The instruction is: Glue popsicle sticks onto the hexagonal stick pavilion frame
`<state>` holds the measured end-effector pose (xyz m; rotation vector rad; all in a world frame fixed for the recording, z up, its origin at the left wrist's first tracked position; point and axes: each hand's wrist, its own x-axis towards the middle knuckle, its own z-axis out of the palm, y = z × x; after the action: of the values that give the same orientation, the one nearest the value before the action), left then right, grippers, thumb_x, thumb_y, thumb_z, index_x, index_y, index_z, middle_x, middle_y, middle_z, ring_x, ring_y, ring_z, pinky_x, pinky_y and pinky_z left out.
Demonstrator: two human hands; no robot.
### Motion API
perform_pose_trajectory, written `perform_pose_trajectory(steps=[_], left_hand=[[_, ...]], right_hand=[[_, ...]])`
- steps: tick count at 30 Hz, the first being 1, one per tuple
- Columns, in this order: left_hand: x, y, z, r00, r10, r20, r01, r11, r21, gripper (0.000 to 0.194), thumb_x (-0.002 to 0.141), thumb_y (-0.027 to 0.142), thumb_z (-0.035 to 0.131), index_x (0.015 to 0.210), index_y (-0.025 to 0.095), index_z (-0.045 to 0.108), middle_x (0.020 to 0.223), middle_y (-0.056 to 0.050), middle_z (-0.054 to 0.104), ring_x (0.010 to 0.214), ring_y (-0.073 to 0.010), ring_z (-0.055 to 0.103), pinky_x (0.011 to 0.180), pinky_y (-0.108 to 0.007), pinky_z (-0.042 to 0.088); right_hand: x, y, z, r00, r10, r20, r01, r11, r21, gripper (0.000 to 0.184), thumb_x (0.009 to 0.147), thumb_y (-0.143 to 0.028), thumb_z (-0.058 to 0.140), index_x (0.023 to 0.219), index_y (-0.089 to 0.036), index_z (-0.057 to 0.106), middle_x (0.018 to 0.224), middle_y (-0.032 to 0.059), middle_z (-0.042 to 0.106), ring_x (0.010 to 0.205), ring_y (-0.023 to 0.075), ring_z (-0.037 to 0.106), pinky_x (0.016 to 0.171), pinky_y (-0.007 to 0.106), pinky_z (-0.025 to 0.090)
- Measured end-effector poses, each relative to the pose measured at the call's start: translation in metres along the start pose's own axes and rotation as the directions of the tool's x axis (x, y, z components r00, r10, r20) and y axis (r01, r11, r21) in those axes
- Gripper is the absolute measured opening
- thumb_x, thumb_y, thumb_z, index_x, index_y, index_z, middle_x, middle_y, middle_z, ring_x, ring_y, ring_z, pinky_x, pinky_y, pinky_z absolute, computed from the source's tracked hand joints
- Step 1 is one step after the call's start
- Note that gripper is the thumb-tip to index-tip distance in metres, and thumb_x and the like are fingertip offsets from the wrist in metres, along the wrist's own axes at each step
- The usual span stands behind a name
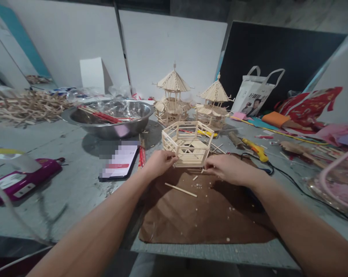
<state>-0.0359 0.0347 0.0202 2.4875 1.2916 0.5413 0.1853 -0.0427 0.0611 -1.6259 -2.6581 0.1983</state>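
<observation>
1. Stick frame (206, 151) – six-sided, open-topped, pale wood; upright at the far edge of the brown board (188, 225). It is the centre for the clock directions below, 12 being away from the person.
2. Left hand (161, 163) – at 8 o'clock, fingertips grasping the frame's near lower corner.
3. Right hand (224, 167) – at 4 o'clock, fingertips drawn together beside the other near corner; whether they pinch a small piece, cannot tell.
4. Loose stick (181, 190) – one, at 6 o'clock, lying slantwise on the board, with pale crumbs near it.
5. Tiered pavilion models, two: larger (174, 84) towards 11 to 12 o'clock, smaller (213, 96) at 1 o'clock; both upright.
6. Metal bowl (110, 130), at 10 o'clock; red-and-tan sticks and clear plastic inside.
7. Phone (127, 161), at 9 o'clock, screen lit.
8. Yellow-handled tool (256, 149), at 3 o'clock, beside a black cable.
9. White bag (250, 94), at 1 to 2 o'clock, handles raised.
</observation>
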Motion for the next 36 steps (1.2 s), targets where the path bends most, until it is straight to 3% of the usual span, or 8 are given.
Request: perform_pose_trajectory(steps=[3,6,15,36], left_hand=[[0.000,0.000,0.001,1.000,0.016,-0.002,-0.016,1.000,-0.010,0.030,0.078,0.034,0.043,0.066,0.015,0.063,0.049,0.000,0.055,0.049,-0.0094,0.045,0.048,-0.019,0.026],[0.000,0.000,0.001,1.000,0.014,-0.006,-0.014,1.000,-0.008,0.030,0.078,0.034,0.043,0.065,0.015,0.062,0.048,0.000,0.055,0.048,-0.0091,0.044,0.047,-0.020,0.025],[-0.001,0.002,0.000,1.000,-0.001,0.011,0.001,1.000,-0.002,0.029,0.078,0.033,0.043,0.063,0.015,0.061,0.047,0.000,0.053,0.046,-0.0085,0.043,0.048,-0.020,0.024],[0.000,0.000,0.001,1.000,0.003,0.006,-0.003,1.000,0.003,0.028,0.077,0.033,0.043,0.071,0.015,0.064,0.055,-0.002,0.059,0.050,-0.0097,0.046,0.048,-0.019,0.027]], right_hand=[[0.000,0.002,-0.022,0.979,0.018,-0.204,-0.010,0.999,0.038,0.016,0.081,-0.023,0.041,0.084,-0.018,0.056,0.083,0.0036,0.062,0.075,0.0137,0.054,0.065,0.023,0.036],[0.007,0.005,-0.033,0.954,0.063,-0.293,-0.066,0.998,-0.001,0.017,0.082,-0.023,0.040,0.084,-0.018,0.056,0.086,0.0047,0.062,0.078,0.0150,0.054,0.066,0.024,0.037],[0.025,0.008,-0.030,0.965,0.086,-0.249,-0.127,0.980,-0.155,0.021,0.082,-0.022,0.038,0.088,-0.019,0.058,0.091,0.0049,0.063,0.084,0.0172,0.055,0.067,0.025,0.037],[0.027,0.002,-0.032,0.966,0.040,-0.255,-0.110,0.957,-0.267,0.020,0.080,-0.024,0.043,0.086,-0.020,0.062,0.086,0.0037,0.064,0.081,0.0156,0.055,0.061,0.023,0.035]])
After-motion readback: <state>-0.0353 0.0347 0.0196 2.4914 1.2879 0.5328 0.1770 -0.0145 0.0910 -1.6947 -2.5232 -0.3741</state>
